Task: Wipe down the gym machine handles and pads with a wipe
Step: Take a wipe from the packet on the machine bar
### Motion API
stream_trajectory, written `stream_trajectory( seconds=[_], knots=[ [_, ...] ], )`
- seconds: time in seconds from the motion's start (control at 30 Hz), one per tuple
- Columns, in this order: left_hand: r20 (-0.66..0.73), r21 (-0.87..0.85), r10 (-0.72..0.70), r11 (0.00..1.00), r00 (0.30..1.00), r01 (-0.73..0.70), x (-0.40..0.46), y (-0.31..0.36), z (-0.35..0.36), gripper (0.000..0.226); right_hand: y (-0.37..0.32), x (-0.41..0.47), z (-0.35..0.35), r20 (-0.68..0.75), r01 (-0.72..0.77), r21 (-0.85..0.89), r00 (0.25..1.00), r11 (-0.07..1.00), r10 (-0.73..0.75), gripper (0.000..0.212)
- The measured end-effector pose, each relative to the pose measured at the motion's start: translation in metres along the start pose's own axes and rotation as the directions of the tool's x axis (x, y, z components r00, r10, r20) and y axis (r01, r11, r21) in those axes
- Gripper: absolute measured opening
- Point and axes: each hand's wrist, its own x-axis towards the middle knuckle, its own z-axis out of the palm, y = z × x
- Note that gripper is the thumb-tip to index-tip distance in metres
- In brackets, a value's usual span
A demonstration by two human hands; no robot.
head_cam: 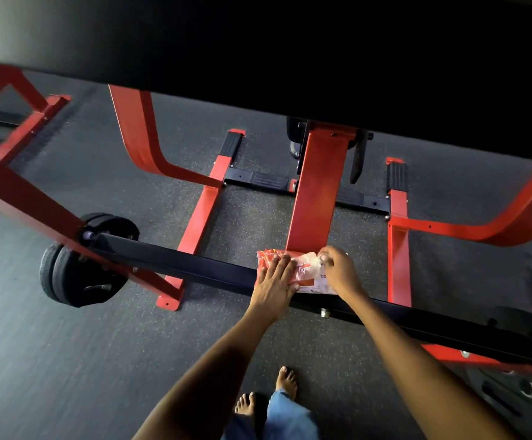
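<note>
My left hand [274,279] presses flat, fingers straight, on the wipe packet [302,271] lying on the black crossbar [179,265]. My right hand [339,269] pinches a wipe [313,260] at the opening. Step: dispensing; next, I judge, pull it free before reaching the black pad [321,52] beyond.

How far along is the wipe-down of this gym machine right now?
Barely begun. The left hand presses flat on the wipes pack, which lies on the black bar, while the right hand pinches a wipe at the opening. No wiping of handles or pads shows yet.
</note>
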Motion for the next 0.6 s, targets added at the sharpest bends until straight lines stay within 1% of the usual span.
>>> stream_trajectory(
  seconds=[0.07,0.1,0.17,0.23,0.27,0.33,0.37,0.4,0.43,0.47,0.5,0.53,0.57,0.6],
  knots=[
    [0.012,0.012,-0.011,1.000,1.000,0.011,0.000,0.000,-0.001,0.089,-0.004,0.001,-0.004,-0.101,-0.134,0.210,0.982,0.969,0.158,0.018],
    [0.017,0.013,-0.014,1.000,1.000,0.014,-0.001,0.001,-0.001,0.090,-0.004,0.001,-0.004,-0.118,-0.182,0.293,0.967,0.938,0.225,0.017],
    [0.026,0.016,-0.013,1.000,1.000,0.013,-0.001,0.001,-0.002,0.091,-0.002,0.001,-0.004,-0.098,-0.222,0.359,0.957,0.906,0.273,0.014],
    [0.032,0.018,-0.011,1.000,0.999,0.011,-0.001,0.002,-0.001,0.090,-0.002,-0.001,-0.005,0.016,-0.228,0.328,0.972,0.917,0.235,0.018],
    [0.031,0.021,-0.011,1.000,0.999,0.010,-0.002,0.002,0.000,0.088,-0.001,-0.002,-0.006,0.095,-0.207,0.254,0.977,0.945,0.188,0.021],
    [0.026,0.036,0.000,0.999,1.000,-0.001,-0.002,0.000,0.002,0.077,0.002,-0.003,-0.008,0.243,-0.064,-0.003,0.968,0.998,0.063,0.025],
    [0.027,0.046,0.006,0.999,1.000,-0.008,-0.002,-0.001,0.002,0.071,0.004,-0.003,-0.009,0.258,0.007,-0.073,0.966,0.997,0.012,0.024],
    [0.027,0.051,0.010,0.999,1.000,-0.011,-0.002,-0.002,0.003,0.070,0.007,-0.002,-0.008,0.216,0.028,-0.070,0.976,0.997,-0.012,0.021],
    [0.024,0.050,0.011,0.999,1.000,-0.012,-0.003,-0.002,0.003,0.075,0.008,-0.002,-0.009,0.147,0.002,-0.016,0.989,1.000,0.000,0.020],
    [0.019,0.047,0.012,0.999,1.000,-0.013,-0.003,-0.002,0.004,0.081,0.009,-0.003,-0.011,0.072,-0.050,0.081,0.996,0.996,0.044,0.020],
    [0.017,0.043,0.012,0.999,1.000,-0.013,-0.003,-0.002,0.004,0.085,0.009,-0.003,-0.012,0.005,-0.122,0.244,0.992,0.962,0.125,0.019],
    [0.016,0.043,0.015,0.999,1.000,-0.016,-0.003,-0.002,0.005,0.086,0.010,-0.003,-0.013,-0.037,-0.178,0.378,0.978,0.909,0.207,0.018],
    [0.018,0.045,0.015,0.999,1.000,-0.016,-0.003,-0.002,0.006,0.087,0.010,-0.004,-0.014,-0.049,-0.222,0.471,0.960,0.854,0.277,0.019],
    [0.019,0.049,0.014,0.999,1.000,-0.015,-0.003,-0.002,0.006,0.087,0.009,-0.005,-0.015,-0.048,-0.249,0.490,0.949,0.835,0.312,0.020]
  ],
)
